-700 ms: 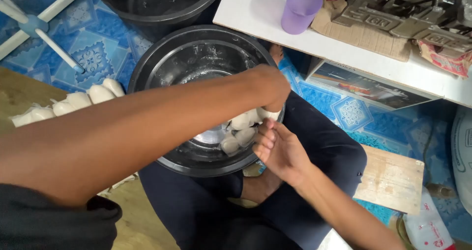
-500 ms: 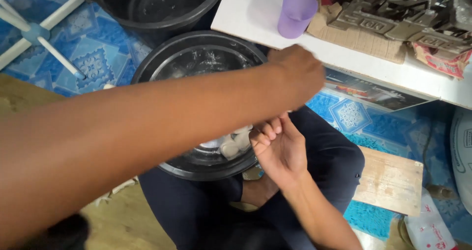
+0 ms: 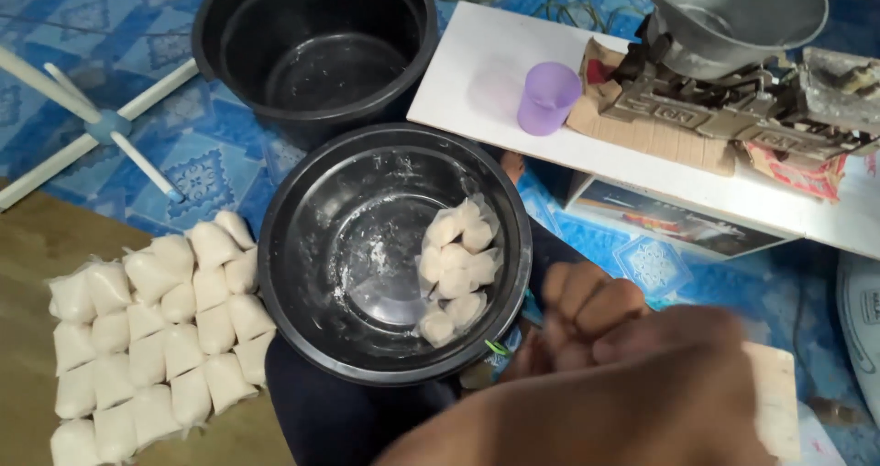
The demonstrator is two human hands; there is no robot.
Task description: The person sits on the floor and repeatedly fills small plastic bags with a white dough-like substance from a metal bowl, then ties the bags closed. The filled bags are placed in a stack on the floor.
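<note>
in the black basin (image 3: 302, 283), right side: small white filled bags (image 3: 456, 269), plump, piled in a column running near to far. beside its rim, blurred hands (image 3: 596, 315) bunched together, fingers curled; grip cannot be told.

Empty black pot (image 3: 316, 49) on blue patterned mat (image 3: 73, 26), purple cup (image 3: 548, 98) and metal scale (image 3: 733, 54) on white bench (image 3: 477, 81), white stand (image 3: 92, 122) at left.

Small white filled bags (image 3: 456, 269) in the black basin (image 3: 302, 338); more bags in rows (image 3: 156, 328) left.
</note>
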